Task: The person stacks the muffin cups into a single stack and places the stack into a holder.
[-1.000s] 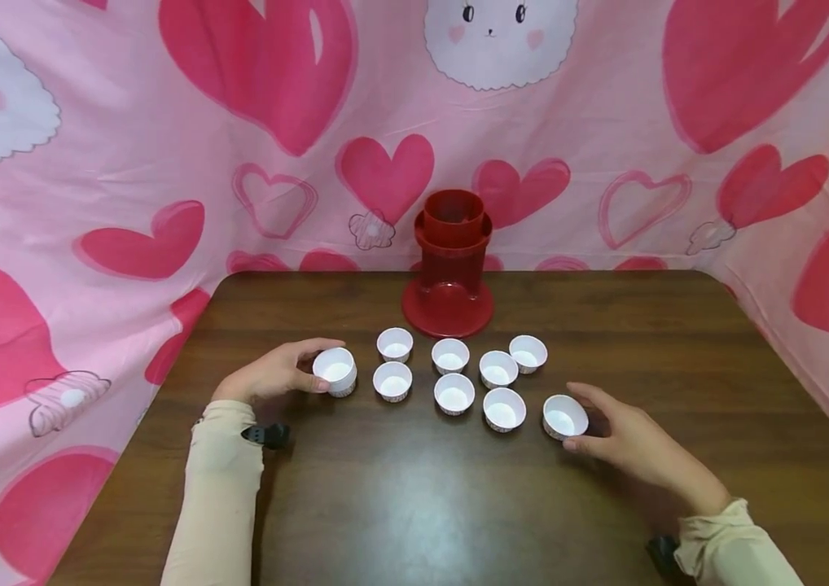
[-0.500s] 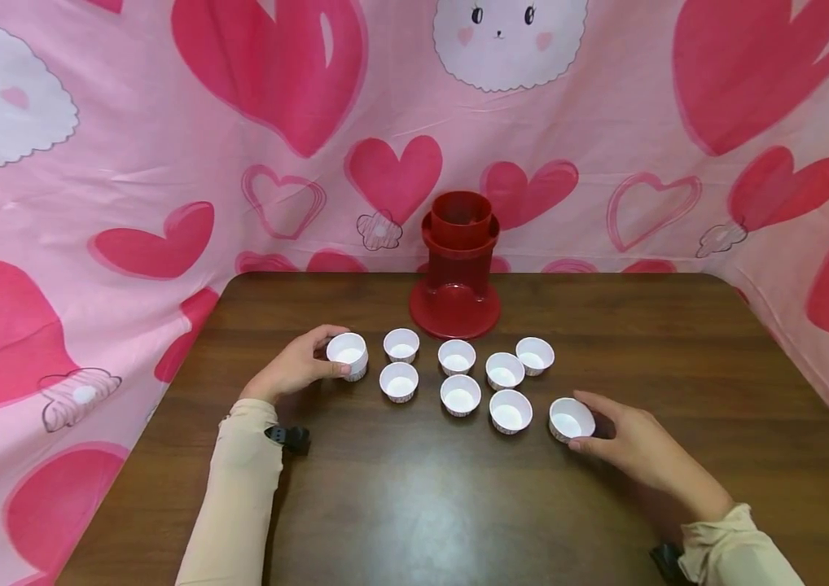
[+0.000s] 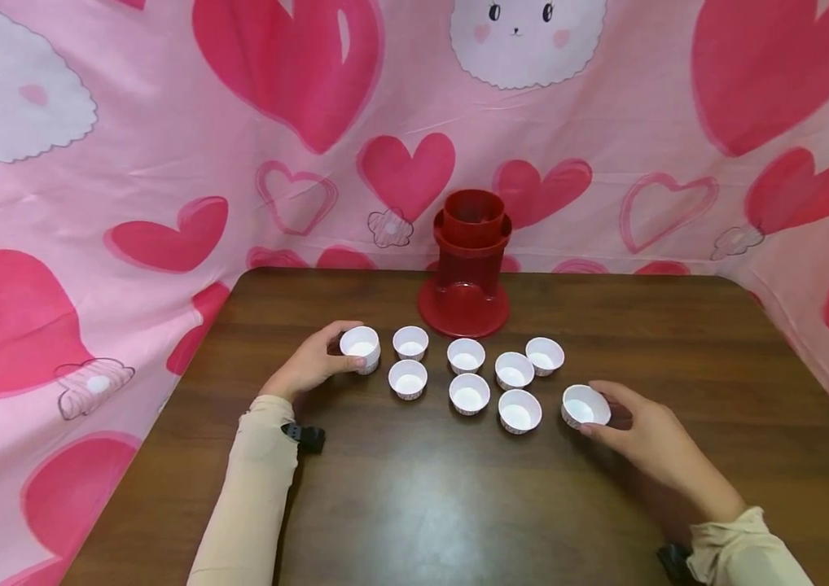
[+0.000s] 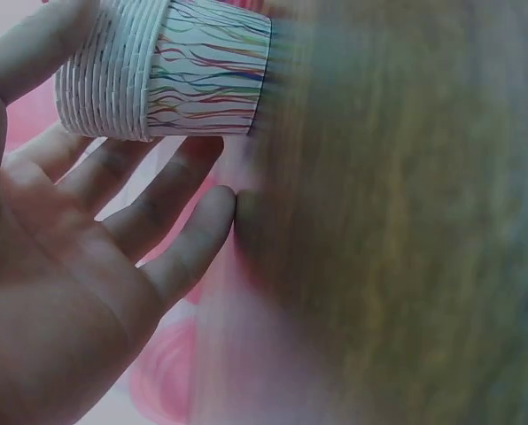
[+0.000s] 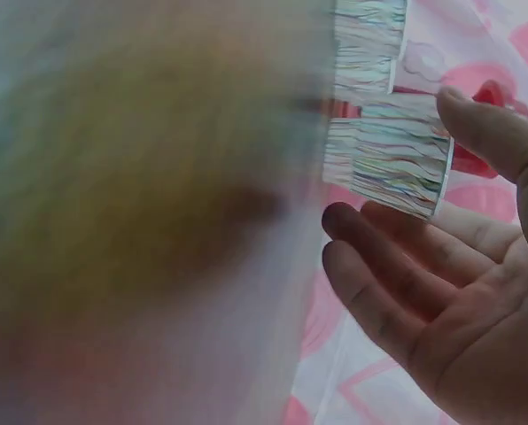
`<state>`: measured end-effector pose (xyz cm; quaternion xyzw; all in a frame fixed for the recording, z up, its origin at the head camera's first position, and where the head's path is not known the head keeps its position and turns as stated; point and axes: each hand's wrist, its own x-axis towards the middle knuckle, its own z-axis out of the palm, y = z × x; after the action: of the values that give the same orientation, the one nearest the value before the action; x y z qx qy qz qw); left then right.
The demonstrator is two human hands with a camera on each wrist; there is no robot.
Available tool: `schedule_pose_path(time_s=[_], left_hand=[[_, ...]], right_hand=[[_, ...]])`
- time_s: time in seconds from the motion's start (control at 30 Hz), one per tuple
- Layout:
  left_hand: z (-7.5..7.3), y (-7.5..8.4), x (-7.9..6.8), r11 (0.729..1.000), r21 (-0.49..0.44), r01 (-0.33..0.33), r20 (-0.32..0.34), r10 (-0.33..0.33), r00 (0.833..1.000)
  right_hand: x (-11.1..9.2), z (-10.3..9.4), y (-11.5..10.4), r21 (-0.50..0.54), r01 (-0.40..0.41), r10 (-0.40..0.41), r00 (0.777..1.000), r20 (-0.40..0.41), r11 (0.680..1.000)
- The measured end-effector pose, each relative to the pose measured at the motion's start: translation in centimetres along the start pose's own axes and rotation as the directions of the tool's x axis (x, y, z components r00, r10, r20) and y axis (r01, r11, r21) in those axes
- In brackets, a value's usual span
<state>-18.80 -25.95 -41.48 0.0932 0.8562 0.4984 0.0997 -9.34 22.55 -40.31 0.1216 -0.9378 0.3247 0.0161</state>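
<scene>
My left hand (image 3: 314, 364) grips a stack of nested white paper baking cups (image 3: 361, 352) at the left end of the cup group. In the left wrist view the stack (image 4: 162, 71) shows many rims packed together and a side printed with coloured wavy lines; the thumb is on one side, fingers on the other. My right hand (image 3: 651, 435) pinches a single baking cup (image 3: 580, 411) between thumb and fingers at the right end. The right wrist view shows that cup (image 5: 401, 150) with the same wavy print. Several more cups (image 3: 469, 394) stand upright between the hands.
Behind the cups stands a red plastic cylinder on a round base (image 3: 466, 305), with a red cup-shaped piece (image 3: 473, 216) in its top. The brown wooden table (image 3: 414, 505) meets a pink heart-patterned cloth (image 3: 297, 195) at its back edge.
My left hand has moved the cup stack away from me and a little nearer the other cups. My right hand has shifted its cup slightly right and away. The head view has turned a little left.
</scene>
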Motion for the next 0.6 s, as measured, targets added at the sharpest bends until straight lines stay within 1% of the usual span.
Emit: schedule_pose_path(time_s=[0.13,0.2,0.3,0.47,0.6], left_hand=[[0.2,0.0,-0.4,1.0,0.004,0.003,-0.017,-0.003,1.0],[0.2,0.1,-0.7,1.0,0.01,0.003,-0.02,-0.003,1.0],[0.4,0.4,-1.2,1.0,0.006,0.008,-0.015,-0.008,1.0],[0.5,0.8,-1.9,1.0,0.021,0.018,0.003,-0.018,1.0],[0.2,0.8,-2.0,0.999,0.037,0.032,0.007,-0.033,0.999]], right_hand=[[0.5,-0.5,-1.0,0.064,0.011,-0.006,0.997,-0.083,0.998],[0.8,-0.9,-1.7,0.115,0.022,-0.01,0.995,-0.102,0.993],[1.5,-1.3,-3.0,0.187,0.043,-0.024,0.994,-0.106,0.981],[2.7,-1.4,-5.3,0.236,0.076,-0.056,0.994,-0.09,0.969],[3.9,-1.1,-7.0,0.299,0.109,-0.097,0.994,-0.053,0.948]])
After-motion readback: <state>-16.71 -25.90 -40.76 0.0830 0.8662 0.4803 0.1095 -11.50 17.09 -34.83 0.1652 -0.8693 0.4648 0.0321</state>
